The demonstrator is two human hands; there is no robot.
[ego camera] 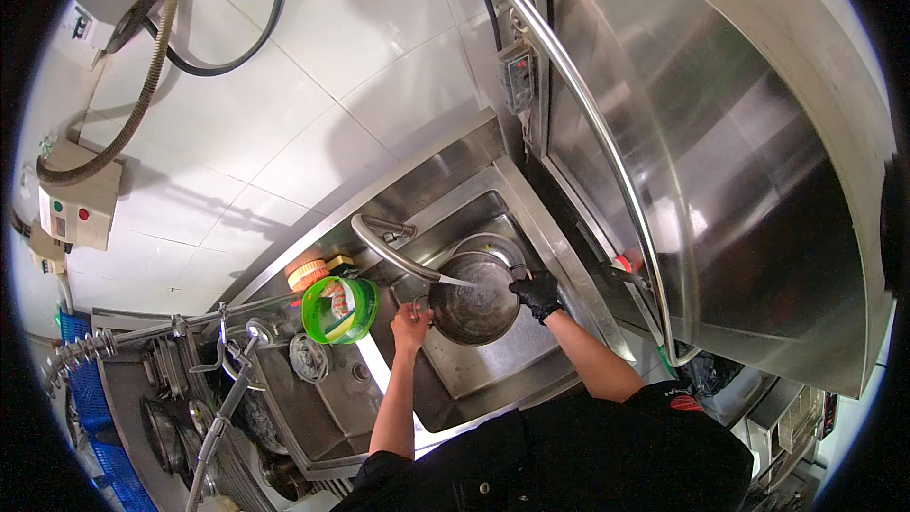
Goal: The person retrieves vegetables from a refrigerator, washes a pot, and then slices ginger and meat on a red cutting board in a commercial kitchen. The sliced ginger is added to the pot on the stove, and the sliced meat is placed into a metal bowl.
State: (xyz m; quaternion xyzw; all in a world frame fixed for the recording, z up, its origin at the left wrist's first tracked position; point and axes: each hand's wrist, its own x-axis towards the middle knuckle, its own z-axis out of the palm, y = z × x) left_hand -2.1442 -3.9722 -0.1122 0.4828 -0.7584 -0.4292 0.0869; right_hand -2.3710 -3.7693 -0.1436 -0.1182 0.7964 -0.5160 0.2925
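A round metal pot (475,306) with two side handles is over the right basin of a stainless steel sink. My bare left hand (412,323) grips its left handle. On the opposite handle, my right hand (534,294) is closed in a black glove. Water runs from the curved faucet (394,252) into the pot. Behind the pot, partly covered by it, another round metal vessel (498,245) lies in the basin.
Left of the pot stands a green tub (373,306) holding cleaning items, near an orange-lidded container (307,274). A spray hose (220,427) rises over the left basin. A large steel hood-type machine (711,156) with a curved bar handle (604,128) borders the right side.
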